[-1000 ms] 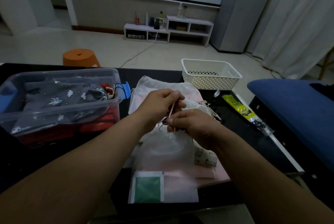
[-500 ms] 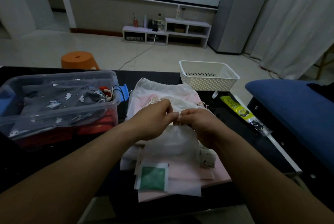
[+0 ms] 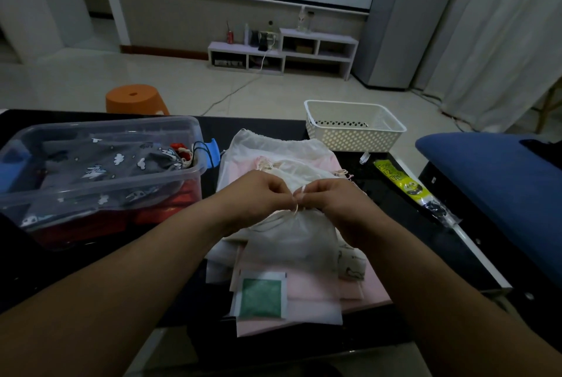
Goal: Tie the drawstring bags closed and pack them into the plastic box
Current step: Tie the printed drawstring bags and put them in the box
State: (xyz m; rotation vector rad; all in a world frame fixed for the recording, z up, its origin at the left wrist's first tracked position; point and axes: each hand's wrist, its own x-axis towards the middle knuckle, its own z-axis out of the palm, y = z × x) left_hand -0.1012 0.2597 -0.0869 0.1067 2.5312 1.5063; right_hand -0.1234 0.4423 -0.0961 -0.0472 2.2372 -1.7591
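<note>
White bag (image 3: pixel 292 243) lay atop other bags (image 3: pixel 322 290) on the worktop (image 3: pixel 395 203), its length running from cinched neck toward the person; left grip (image 3: pixel 261 194) and right grip (image 3: pixel 337 200) both pinched its drawstring (image 3: pixel 296 205) there. Plastic box (image 3: pixel 194 168) sat left, nearer the left grip.

Left hand (image 3: pixel 258 194) dropped beside right hand (image 3: pixel 334 201); drawstring bag (image 3: pixel 292 244) neck cinched.

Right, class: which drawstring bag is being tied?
The sheer white bag atop the pile: left hand and right hand pinch its cord at the gathered neck. The pink bags lie flat beneath.
</note>
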